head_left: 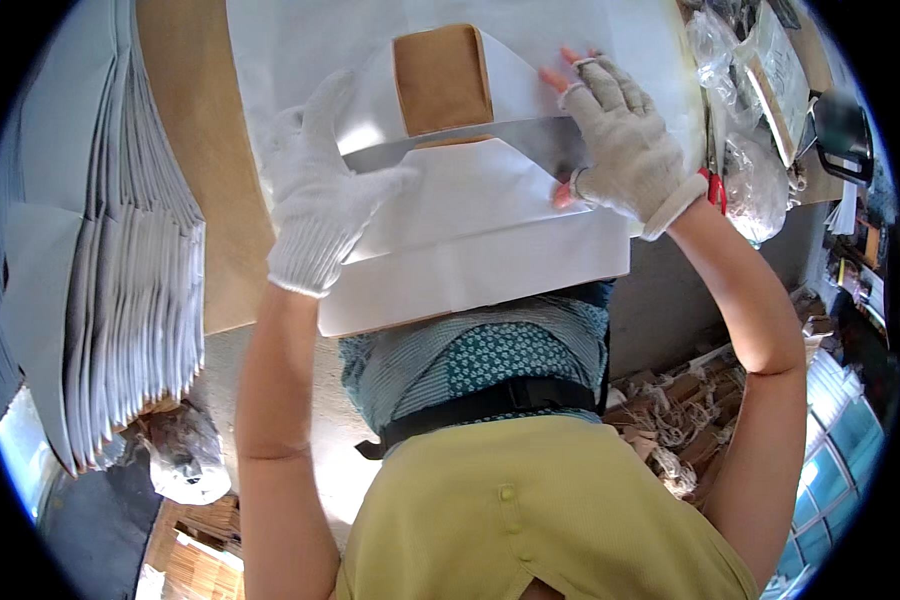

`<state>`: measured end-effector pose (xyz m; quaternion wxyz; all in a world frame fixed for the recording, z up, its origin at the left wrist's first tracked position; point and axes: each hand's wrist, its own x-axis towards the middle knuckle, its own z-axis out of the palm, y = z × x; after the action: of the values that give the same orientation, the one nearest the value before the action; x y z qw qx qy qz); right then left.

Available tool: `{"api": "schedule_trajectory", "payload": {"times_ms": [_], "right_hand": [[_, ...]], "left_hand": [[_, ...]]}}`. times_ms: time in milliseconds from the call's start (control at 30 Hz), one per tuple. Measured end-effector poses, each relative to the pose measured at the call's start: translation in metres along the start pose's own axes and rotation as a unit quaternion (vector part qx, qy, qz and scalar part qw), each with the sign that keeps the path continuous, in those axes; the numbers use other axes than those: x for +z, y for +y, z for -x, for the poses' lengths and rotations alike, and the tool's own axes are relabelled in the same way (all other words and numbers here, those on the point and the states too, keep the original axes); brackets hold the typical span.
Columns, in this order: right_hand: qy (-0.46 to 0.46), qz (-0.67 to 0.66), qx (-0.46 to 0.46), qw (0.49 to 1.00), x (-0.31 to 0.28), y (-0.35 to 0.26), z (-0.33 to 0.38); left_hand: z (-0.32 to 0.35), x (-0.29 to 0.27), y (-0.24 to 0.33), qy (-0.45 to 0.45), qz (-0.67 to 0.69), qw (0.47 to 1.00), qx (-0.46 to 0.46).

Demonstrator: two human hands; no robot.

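the gloved left hand (320,190) and right hand (625,140) press flat, fingers spread, on a metal ruler (470,143) lying across folded white paper (470,240) (brown patch above) on the surface (195,120); a paper stack (120,250) lies left.

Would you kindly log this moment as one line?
left hand: pressing metal ruler | right hand: pressing white paper sheet | stack: left

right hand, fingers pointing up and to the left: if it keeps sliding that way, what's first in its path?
The right hand lies flat on the white paper, fingertips aimed up-left. Straight on, it would probably reach the brown card at the folded flap first; only bare paper lies between. Depth is hard to judge.
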<state>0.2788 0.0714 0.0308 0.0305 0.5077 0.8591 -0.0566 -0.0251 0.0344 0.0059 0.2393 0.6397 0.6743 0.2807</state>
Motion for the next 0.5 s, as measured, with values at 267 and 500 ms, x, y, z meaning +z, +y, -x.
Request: {"api": "schedule_trajectory", "payload": {"times_ms": [267,500], "right_hand": [[-0.071,-0.061,0.077,0.993,0.002,0.003,0.003],[0.020,-0.086,0.023,0.996,0.020,-0.003,0.036]], "left_hand": [[-0.006,0.004,0.007,-0.066,0.003,0.998,0.015],[0.016,0.004,0.020,-0.044,0.040,0.998,0.006]]}}
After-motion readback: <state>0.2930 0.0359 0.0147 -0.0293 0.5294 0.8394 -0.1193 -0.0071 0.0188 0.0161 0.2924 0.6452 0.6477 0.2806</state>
